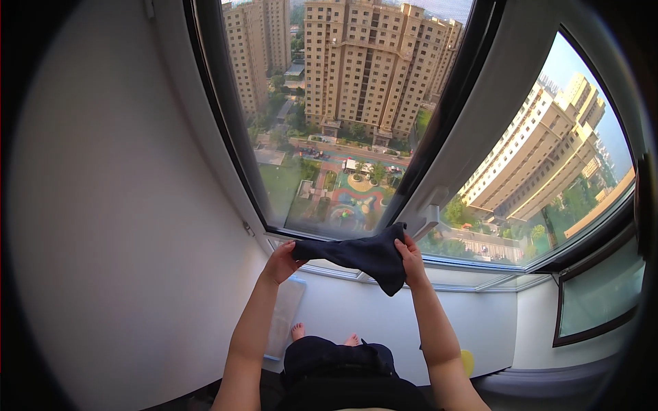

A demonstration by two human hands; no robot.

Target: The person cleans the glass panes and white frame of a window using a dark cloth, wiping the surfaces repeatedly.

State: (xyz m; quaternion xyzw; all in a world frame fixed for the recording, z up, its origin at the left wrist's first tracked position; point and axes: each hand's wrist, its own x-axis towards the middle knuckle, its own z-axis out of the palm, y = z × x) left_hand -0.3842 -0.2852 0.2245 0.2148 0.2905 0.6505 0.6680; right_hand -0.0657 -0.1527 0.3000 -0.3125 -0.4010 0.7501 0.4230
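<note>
Left hand and right hand grip opposite ends of a dark cloth.
Their wide spacing likely keeps it drawn out lengthwise, though one corner droops.

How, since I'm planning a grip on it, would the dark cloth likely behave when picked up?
The dark cloth is probably floppy: one corner droops beside the right hand. It looks light, since the left hand seems only to pinch its end. Its matte surface suggests little slipping.
</note>
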